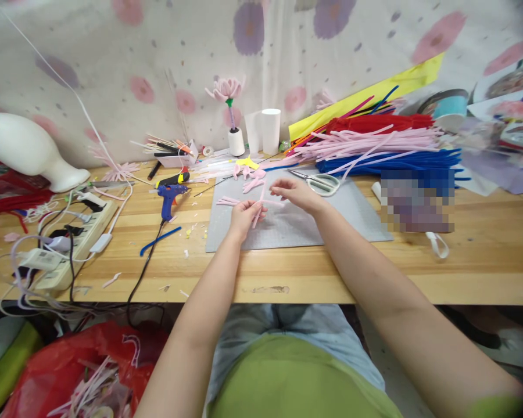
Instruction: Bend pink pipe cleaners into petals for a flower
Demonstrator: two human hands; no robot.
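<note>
Crossed pale pink pipe cleaners (262,190) are pinched in my left hand (245,217), above a grey mat (296,229). One strip points up and down, another runs sideways. Close by on the right, my right hand (297,194) hovers with fingers loosely curled and apart, with nothing visible in it. More short pink pieces (253,184) lie on the mat just beyond my left hand, and others stick out to its left. Behind my right hand rest scissors (325,183) with pale handles.
Bundles of pink (366,144), red (379,123) and blue pipe cleaners (392,162) lie at the back right. A blue glue gun (169,200) and a power strip (81,247) with cables are on the left. A pink flower (227,92) stands in a white pot. Below hangs a red bag (52,371).
</note>
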